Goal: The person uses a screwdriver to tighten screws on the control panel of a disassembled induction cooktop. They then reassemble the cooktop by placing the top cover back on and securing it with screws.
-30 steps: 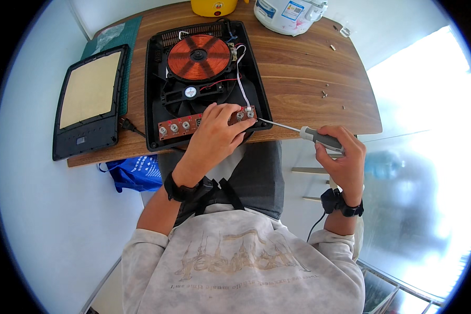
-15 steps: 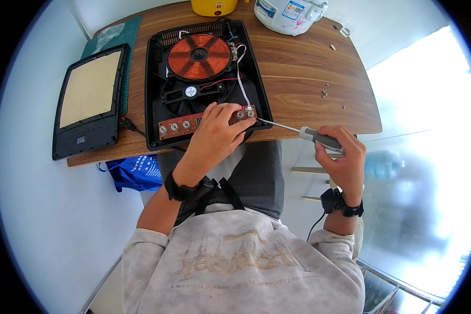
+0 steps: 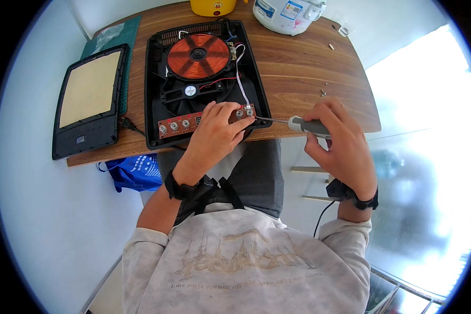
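The opened black housing of an induction cooker (image 3: 257,78) lies on the table, showing a copper coil (image 3: 186,57) and a fan with a round label. Along its near edge sits a brown circuit board (image 3: 167,128) with several round buttons. My left hand (image 3: 214,130) lies across that board, fingers bent, holding it down and hiding its middle. In my right hand (image 3: 337,138) is a screwdriver (image 3: 298,124) with a grey and white handle, held almost level. Its shaft points left, and the tip meets the board's right end beside my left hand's fingertips; the exact contact is too small to see.
Left of the housing lies the black cover panel (image 3: 89,94), partly on a green cutting mat (image 3: 132,44). A yellow appliance (image 3: 213,7) and a white cooker (image 3: 282,18) stand at the back. Small screws (image 3: 323,93) lie on the right. A blue bag (image 3: 136,172) is below the table.
The screwdriver has shifted slightly left and my right hand has turned, with its wrist swinging outward to the right. My left hand stays on the board.
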The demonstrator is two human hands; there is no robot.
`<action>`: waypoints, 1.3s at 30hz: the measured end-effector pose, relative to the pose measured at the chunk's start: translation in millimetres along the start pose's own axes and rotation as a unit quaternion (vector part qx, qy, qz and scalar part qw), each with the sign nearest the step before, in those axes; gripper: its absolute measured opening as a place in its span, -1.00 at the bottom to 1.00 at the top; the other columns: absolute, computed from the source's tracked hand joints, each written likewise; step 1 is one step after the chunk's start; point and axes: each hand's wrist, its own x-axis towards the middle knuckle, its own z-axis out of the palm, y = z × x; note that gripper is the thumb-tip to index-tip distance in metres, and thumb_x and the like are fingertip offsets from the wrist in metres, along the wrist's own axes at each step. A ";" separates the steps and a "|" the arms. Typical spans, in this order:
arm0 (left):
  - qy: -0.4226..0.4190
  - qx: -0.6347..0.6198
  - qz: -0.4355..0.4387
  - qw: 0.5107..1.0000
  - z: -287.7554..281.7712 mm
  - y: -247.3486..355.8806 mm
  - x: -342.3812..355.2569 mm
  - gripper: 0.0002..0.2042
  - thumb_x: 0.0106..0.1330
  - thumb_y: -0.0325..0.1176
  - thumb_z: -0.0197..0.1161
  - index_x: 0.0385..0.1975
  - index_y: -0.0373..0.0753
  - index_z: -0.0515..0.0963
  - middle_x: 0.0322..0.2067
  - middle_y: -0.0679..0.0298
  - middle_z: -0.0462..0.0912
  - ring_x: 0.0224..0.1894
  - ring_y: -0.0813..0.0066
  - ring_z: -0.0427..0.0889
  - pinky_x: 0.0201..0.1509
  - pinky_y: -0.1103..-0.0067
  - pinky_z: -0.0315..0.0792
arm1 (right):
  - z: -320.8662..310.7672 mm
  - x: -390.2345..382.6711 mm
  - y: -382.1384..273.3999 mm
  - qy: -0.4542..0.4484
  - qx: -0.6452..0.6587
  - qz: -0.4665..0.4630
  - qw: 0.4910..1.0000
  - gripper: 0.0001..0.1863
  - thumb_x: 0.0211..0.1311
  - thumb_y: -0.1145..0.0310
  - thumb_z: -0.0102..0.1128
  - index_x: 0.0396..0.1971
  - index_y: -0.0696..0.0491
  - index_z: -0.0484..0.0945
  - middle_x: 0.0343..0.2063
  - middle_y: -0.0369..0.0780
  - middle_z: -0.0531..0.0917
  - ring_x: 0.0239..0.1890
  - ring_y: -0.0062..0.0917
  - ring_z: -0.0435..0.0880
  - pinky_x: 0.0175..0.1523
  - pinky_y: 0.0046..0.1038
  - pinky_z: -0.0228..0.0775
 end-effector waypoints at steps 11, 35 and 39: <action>0.019 0.012 0.015 1.000 3.2 -1.4 -1.4 -0.64 0.23 -0.41 0.39 0.05 0.01 0.70 0.11 0.20 0.46 0.18 0.15 0.50 0.44 0.13 0.28 | -5.6 15.8 -8.6 0.031 0.113 -0.006 0.993 -0.69 0.18 0.64 0.23 -0.06 0.12 0.57 -0.13 -0.17 0.61 -0.23 -0.37 0.73 -0.17 -0.44 0.66; 0.019 -0.001 0.015 1.000 1.5 -2.5 -1.0 -0.63 0.22 -0.42 0.40 0.05 0.04 0.71 0.12 0.22 0.46 0.19 0.14 0.48 0.43 0.16 0.29 | -10.9 51.4 -6.5 -0.006 0.058 -0.078 0.995 -0.75 0.24 0.39 0.42 -0.12 0.11 0.63 -0.38 -0.11 0.64 -0.43 -0.28 0.65 -0.29 -0.38 0.52; 0.015 0.007 0.017 1.000 2.2 -3.1 -1.1 -0.62 0.23 -0.42 0.39 0.07 0.06 0.70 0.13 0.22 0.46 0.19 0.14 0.49 0.44 0.14 0.29 | -2.9 61.5 -5.7 -0.006 0.068 -0.085 0.994 -0.73 0.29 0.28 0.40 -0.12 0.09 0.61 -0.37 -0.13 0.65 -0.41 -0.25 0.68 -0.28 -0.35 0.52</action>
